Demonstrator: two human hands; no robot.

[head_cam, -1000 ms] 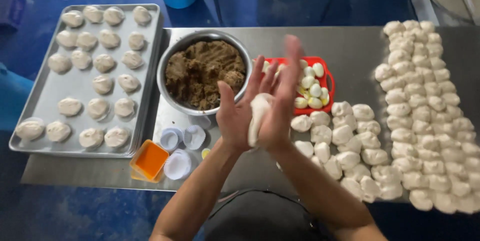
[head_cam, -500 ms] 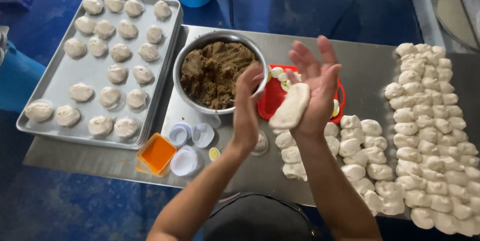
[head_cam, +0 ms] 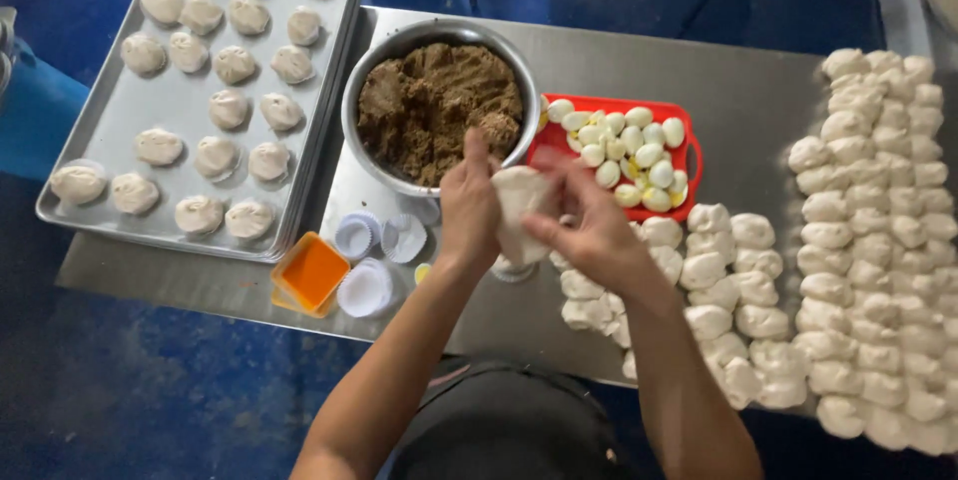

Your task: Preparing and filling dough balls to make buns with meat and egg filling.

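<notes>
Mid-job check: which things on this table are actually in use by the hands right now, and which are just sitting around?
In use:
- flattened dough piece, held between left hand and right hand
- metal bowl of brown filling, just beyond the hands

Sitting about:
- red tray of peeled egg pieces
- dough lumps on the table
- baking tray of shaped buns
- paper cups
- orange container
</notes>
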